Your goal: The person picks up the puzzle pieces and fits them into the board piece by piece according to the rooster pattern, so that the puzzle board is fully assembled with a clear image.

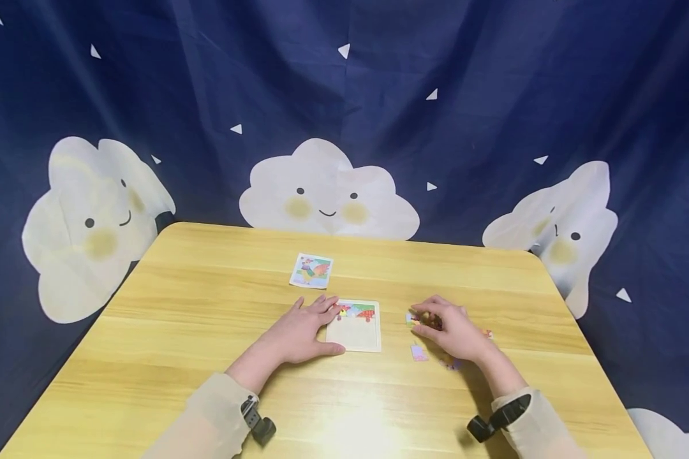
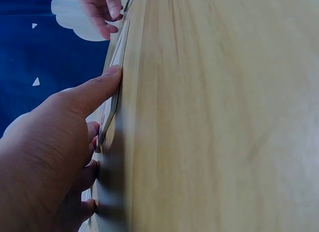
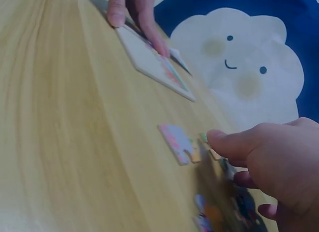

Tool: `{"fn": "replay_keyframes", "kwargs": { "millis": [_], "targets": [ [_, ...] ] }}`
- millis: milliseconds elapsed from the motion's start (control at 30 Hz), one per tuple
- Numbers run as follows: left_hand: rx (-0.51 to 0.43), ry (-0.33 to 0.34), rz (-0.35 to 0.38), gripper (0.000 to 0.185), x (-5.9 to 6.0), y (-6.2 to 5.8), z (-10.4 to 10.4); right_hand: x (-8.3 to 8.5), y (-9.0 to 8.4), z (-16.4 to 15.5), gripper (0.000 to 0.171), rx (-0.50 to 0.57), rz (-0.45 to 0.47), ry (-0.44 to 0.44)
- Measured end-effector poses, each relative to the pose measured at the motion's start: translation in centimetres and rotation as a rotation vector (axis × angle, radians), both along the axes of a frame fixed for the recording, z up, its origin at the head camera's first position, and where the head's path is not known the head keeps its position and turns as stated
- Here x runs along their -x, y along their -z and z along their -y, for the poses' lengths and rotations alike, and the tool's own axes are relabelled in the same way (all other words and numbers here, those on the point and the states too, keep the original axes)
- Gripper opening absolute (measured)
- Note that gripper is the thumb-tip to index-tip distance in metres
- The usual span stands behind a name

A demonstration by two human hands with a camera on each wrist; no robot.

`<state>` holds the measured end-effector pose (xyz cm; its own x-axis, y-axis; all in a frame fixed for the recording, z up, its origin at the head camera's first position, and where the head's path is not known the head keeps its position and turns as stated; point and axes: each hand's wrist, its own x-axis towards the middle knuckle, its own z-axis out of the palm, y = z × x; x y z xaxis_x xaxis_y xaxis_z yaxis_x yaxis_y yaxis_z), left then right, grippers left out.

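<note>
Resting on puzzle board at its L edge — L hand, thumb spread wide from fingers; R hand curved over loose pcs R of board — can't tell if pinching one.

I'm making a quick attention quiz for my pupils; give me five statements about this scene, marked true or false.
1. The left hand touches the flat, pale square puzzle board. True.
2. The board is completely filled. False: only a colourful strip along its far side is.
3. A square card with a colourful picture lies farther from the person than the board. True.
4. A lilac-and-pink jigsaw piece lies on the yellow wood-grain table. True.
5. Both hands touch the board. False: the right hand is right of it.
</note>
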<state>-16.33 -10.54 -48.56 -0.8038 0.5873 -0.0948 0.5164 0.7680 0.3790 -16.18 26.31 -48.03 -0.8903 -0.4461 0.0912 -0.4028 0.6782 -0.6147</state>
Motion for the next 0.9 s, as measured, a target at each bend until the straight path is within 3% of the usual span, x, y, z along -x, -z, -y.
{"fn": "replay_keyframes", "kwargs": {
  "millis": [367,533,900],
  "targets": [
    [0.003,-0.011,0.013,0.098,-0.05,-0.06,-0.01,-0.12,0.13,1.02,0.039,-0.016,-0.022,0.053],
    [0.001,-0.008,0.015,0.097,-0.06,-0.04,-0.03,-0.07,0.23,1.12,0.029,-0.034,0.002,0.063],
    [-0.004,-0.005,0.007,0.097,0.01,0.17,0.08,-0.31,0.08,1.04,0.027,-0.046,-0.045,0.025]
  ]
}}
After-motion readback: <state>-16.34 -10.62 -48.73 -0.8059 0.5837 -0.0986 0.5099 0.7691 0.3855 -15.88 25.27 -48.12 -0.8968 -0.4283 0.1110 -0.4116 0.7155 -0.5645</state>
